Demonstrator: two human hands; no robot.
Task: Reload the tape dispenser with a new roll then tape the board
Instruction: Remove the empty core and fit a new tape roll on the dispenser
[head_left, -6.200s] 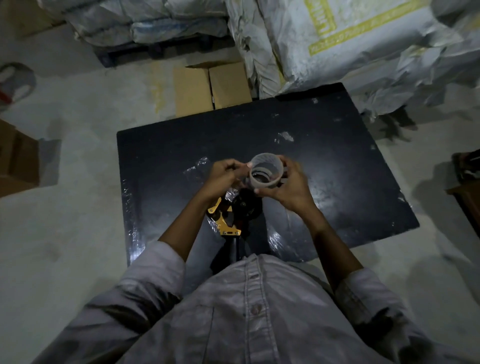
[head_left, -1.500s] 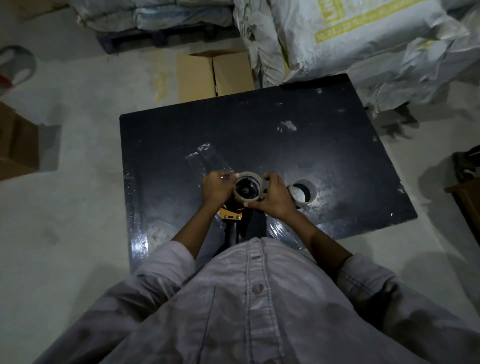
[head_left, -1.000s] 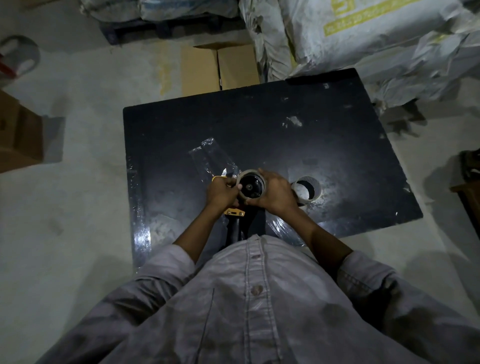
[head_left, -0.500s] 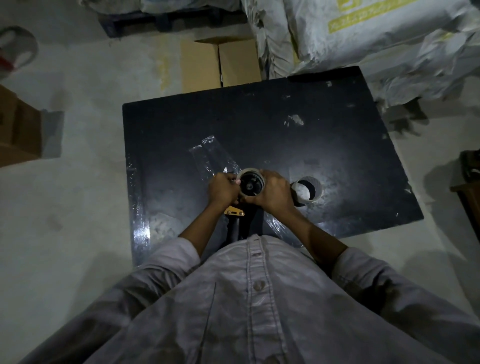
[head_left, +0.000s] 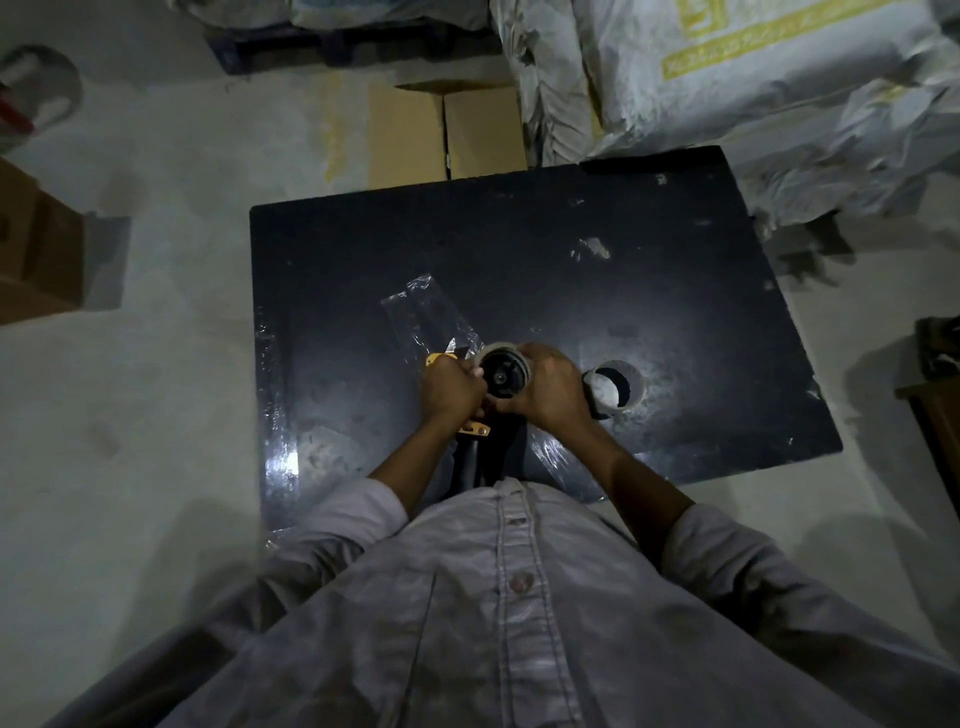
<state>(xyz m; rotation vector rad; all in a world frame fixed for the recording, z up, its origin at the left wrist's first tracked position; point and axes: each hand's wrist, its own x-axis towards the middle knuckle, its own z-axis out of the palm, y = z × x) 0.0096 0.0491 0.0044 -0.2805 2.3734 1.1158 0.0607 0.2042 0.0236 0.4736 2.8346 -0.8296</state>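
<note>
A black board (head_left: 519, 249) lies flat on the concrete floor. Over its near middle I hold a yellow and black tape dispenser (head_left: 475, 428). A clear tape roll (head_left: 503, 364) sits on the dispenser's black hub. My left hand (head_left: 449, 387) grips the dispenser's yellow frame beside the roll. My right hand (head_left: 550, 387) wraps around the roll's right side. A second roll ring (head_left: 615, 387) lies on the board just right of my right hand. A loose strip of clear tape (head_left: 426, 312) stretches away from the dispenser to the upper left.
Flattened cardboard (head_left: 441, 135) lies beyond the board's far edge. Large white sacks (head_left: 727, 78) are piled at the back right. A brown box (head_left: 36, 244) stands at the left, and dark furniture (head_left: 935, 405) is at the right edge. Shiny tape runs along the board's left edge (head_left: 275, 415).
The roll I held up in both hands now sits on the dispenser hub. Another ring has appeared on the board to the right. In the last second my hands barely shifted.
</note>
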